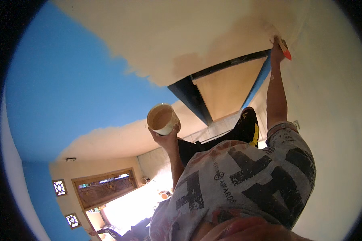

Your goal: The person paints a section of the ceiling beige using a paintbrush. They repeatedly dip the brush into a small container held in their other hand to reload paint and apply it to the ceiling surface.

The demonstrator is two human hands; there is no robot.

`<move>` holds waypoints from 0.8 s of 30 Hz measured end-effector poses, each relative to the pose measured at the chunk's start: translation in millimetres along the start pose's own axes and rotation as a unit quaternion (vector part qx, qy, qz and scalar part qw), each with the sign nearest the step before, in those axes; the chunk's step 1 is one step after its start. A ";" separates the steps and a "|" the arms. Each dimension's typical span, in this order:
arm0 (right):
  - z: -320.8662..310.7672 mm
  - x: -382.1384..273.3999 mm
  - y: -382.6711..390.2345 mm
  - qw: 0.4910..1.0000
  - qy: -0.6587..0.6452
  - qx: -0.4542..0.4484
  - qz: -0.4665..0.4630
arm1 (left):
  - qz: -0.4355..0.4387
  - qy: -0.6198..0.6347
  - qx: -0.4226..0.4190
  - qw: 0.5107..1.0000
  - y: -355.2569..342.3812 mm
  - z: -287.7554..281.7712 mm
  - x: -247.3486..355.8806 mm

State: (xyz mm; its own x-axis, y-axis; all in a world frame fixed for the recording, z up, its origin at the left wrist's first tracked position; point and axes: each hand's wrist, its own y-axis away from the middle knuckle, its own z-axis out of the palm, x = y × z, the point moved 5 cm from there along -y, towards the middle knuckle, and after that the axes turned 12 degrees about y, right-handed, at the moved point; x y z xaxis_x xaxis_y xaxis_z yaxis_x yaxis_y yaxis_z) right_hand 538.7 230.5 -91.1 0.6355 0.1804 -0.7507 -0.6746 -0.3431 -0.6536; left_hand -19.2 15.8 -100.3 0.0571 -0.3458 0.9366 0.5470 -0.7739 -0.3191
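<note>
Raised at the upper right, my right hand [276, 50] grips a paintbrush [286, 51] with a red-orange handle, close to a cream-painted surface [229, 28] beside the corner of a dark-edged recessed opening [225, 90]. My left hand [165, 137] holds a round pale container [163, 119] of beige paint near the middle of the view. The painted surface meets a large blue area [68, 80] along an uneven border. The brush's bristles are hard to make out against my fingers and the shadow.
A bright doorway [124, 203] with a wooden frame is at the lower left, beside two small patterned vent openings [59, 187]. Another person's hand [93, 233] and dark sleeve show at the bottom near the doorway. A plain pale wall [334, 140] runs down the right side.
</note>
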 end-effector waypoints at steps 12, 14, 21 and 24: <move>3.7 -67.5 254.1 0.734 -0.455 -0.243 0.441 | 0.011 -0.058 -0.122 0.991 5.6 44.4 25.3; 10.6 -98.7 238.6 0.725 -0.463 -0.278 0.429 | -0.006 -0.055 -0.116 0.992 11.7 43.9 18.5; 3.5 -130.5 208.8 0.651 -0.548 -0.311 0.423 | -0.005 -0.096 -0.100 0.990 16.1 53.3 8.8; -4.1 -82.1 225.5 0.719 -0.489 -0.255 0.424 | 0.015 -0.073 -0.117 0.990 12.4 64.9 13.6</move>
State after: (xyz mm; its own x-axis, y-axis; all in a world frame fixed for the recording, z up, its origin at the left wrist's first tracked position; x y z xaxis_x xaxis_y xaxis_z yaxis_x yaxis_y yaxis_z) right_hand 336.0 134.6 -176.5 -0.6585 0.1834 -0.7299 -0.2799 -0.9600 0.0113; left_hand 42.6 36.0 -82.0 0.2000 -0.3027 0.9319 0.3367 -0.8719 -0.3555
